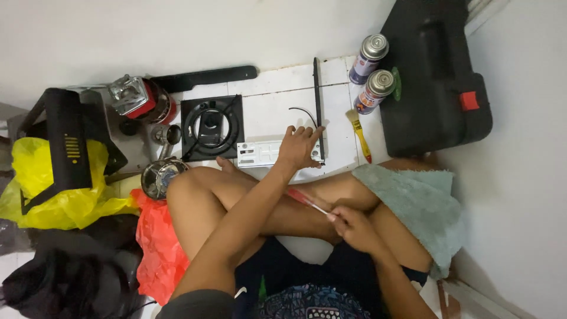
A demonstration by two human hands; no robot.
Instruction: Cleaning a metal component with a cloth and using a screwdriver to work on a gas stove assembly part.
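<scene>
Scene: a person sat cross-legged on a white tiled floor [277, 109], seen from a head-worn camera looking down; parts of a taken-apart portable gas stove lay spread in front of the knees.
Left hand: the left hand [300, 147] reached forward over the left knee and rested on a white metal panel [260, 153] lying flat on the floor; its fingers [307, 134] were spread and lightly bent, pressing the panel's right end rather than gripping it; nothing was enclosed in the hand.
Right hand: the right hand [354, 227] lay low by the right thigh; its fingers were closed in a pinch around the end of a red-handled screwdriver [307, 201], whose shaft angled up and left across the shin.
Panel position: the panel sat just below a black square burner plate [211, 127] and touched the lower end of a long black strip [319, 109].
Handling judgement: the panel looked light and likely to slide on the tile; firm downward pressure from the flat hand would have steadied it; the screwdriver, held at its very end, probably needed a fuller grip before any turning.
Nearby: a yellow-handled brush [360, 136]; two gas canisters [372, 71]; a black case [434, 82]; a grey-green towel [419, 201] over the right knee; a red bag [156, 248] and a yellow bag [53, 195] at the left.
</scene>
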